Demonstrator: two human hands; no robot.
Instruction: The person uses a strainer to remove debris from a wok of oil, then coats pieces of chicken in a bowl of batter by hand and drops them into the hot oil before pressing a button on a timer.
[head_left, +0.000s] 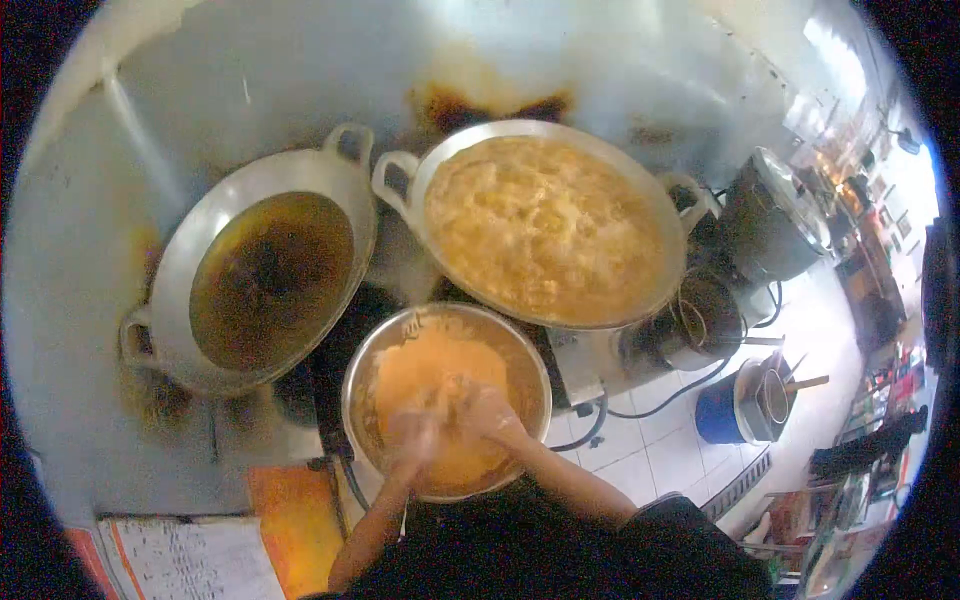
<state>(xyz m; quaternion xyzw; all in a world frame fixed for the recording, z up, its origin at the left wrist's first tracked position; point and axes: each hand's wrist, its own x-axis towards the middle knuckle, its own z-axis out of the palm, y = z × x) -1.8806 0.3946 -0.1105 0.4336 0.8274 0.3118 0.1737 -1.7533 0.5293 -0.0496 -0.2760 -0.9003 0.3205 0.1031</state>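
A round steel bowl (546, 385) sits just in front of my body, holding a pale orange flour-like powder (440, 360). Both hands are inside it, close together near the middle. My left hand (412, 435) is smeared by motion, and its fingers cannot be made out. Whitish powder coats my right hand (490, 415), whose fingertips are blurred and partly sunk in the powder. Whether either hand grips a piece of something is hidden.
Behind the bowl, a large two-handled wok (470, 290) holds bubbling, foaming oil. Another wok (175, 285) with dark, still oil stands at left. Right are a dark pot (765, 225) and a blue bucket (722, 410) with strainers. A written sheet (190, 560) lies front left.
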